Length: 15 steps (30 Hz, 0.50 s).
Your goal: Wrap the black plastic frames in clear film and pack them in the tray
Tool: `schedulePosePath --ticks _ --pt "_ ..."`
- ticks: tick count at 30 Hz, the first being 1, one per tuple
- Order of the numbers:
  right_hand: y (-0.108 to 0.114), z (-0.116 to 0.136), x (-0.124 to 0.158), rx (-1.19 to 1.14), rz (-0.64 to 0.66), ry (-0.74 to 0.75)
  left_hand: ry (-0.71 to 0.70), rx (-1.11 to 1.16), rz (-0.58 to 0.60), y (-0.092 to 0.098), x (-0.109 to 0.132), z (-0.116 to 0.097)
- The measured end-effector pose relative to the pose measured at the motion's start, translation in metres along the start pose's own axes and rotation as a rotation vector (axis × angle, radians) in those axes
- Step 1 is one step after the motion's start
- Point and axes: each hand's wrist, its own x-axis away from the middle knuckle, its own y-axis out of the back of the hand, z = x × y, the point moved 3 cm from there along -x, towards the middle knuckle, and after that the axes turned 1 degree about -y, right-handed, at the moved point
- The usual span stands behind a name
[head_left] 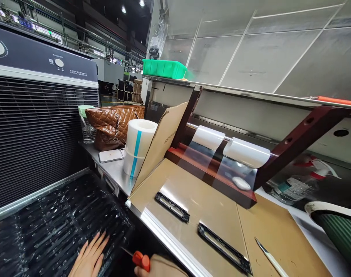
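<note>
My left hand (90, 257) lies flat with fingers spread on a stack of black parts wrapped in clear plastic (57, 223) at the lower left. My right hand (145, 269) shows only at the bottom edge, closed around a tool with an orange-red handle (141, 260) and a thin metal tip. Two black narrow frame parts (172, 206) (224, 248) rest on the cardboard-covered bench (204, 200). Behind them a dark red stand (213, 169) holds two rolls of clear film (246, 152).
A large grey machine with a louvred front (34, 127) stands at the left. On the steel shelf sit a brown quilted bag (112, 125), a phone (110, 155), stacked film rolls (138, 152). A thin blade (270, 258) lies at the bench's lower right, a spray bottle (299, 182) beyond.
</note>
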Motion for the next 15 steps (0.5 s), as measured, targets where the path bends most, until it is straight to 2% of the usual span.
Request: schedulePosePath --ticks 2,7,15 --pt "0.0 -0.002 -0.005 -0.003 -0.001 0.088 -0.016 -0.031 -0.024 -0.003 0.001 0.001" --pt "-0.009 -0.006 -0.021 0.037 0.012 0.133 -0.054 -0.101 -0.087 -0.003 0.001 0.0" --pt "0.011 0.029 -0.031 0.038 0.057 0.162 -0.103 -0.183 -0.213 0.009 -0.002 -0.007"
